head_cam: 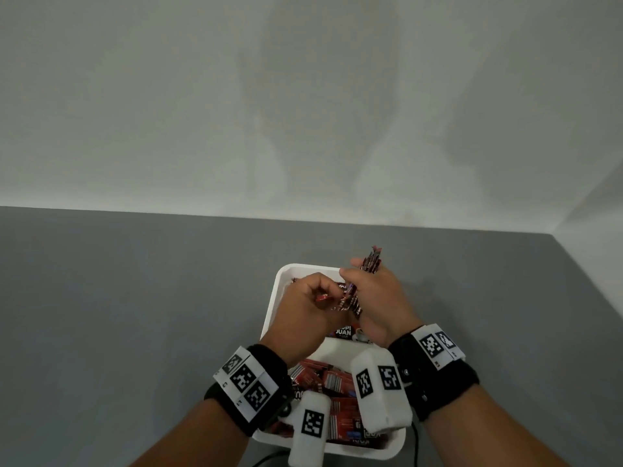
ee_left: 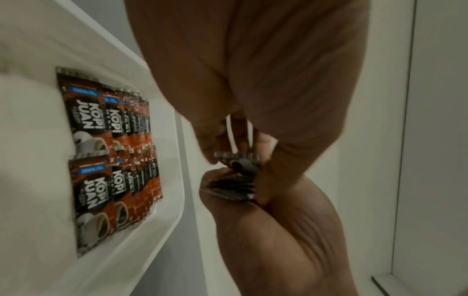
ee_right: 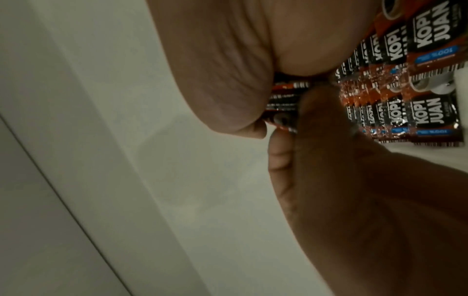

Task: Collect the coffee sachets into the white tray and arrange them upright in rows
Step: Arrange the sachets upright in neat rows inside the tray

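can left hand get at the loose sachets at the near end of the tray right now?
Probably not yet: the left hand is pinching the bundle gripped by the right hand. The loose sachets lie uncovered below its wrist in the tray.

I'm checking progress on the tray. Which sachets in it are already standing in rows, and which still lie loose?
The upright sachets stand in two rows at the white tray's far end; the loose sachets lie jumbled flat at its near end.

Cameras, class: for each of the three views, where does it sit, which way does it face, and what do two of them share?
Head: on the head, looking down at the white tray; both forearms, left hand, right hand gripping held sachets.
Left wrist: along the palm toward upright sachet rows.
Right wrist: along the palm toward the held sachets.
Shared: both wrist views show the rows.
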`<move>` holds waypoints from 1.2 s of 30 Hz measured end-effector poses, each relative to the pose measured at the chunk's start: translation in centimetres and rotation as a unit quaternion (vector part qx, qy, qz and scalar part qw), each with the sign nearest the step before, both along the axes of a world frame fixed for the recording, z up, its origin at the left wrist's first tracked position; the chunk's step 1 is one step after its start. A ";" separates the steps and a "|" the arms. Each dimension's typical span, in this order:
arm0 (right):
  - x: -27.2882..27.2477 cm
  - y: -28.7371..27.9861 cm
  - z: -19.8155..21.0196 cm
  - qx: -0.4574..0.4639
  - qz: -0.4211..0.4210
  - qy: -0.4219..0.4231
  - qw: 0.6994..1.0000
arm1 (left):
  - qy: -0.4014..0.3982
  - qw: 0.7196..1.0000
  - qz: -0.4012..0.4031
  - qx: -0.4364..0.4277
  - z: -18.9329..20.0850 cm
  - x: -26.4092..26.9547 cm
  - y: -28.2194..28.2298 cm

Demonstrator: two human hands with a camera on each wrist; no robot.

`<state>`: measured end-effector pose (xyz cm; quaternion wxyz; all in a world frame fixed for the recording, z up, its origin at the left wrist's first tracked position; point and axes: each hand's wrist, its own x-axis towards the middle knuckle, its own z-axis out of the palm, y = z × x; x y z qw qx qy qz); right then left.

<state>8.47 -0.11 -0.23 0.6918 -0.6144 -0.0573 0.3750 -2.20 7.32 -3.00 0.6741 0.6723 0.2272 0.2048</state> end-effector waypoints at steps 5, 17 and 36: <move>-0.5 0.2 -0.4 0.010 0.017 0.046 0.999 | 0.061 0.994 -0.006 0.093 0.1 1.0 0.4; 1.0 -1.9 -0.2 -0.045 0.193 -0.162 0.967 | -0.029 0.997 -0.014 -0.075 -0.1 1.2 1.0; 1.5 -2.7 0.4 -0.094 0.354 -0.471 0.802 | -0.064 0.936 -0.118 -0.326 1.7 0.6 1.1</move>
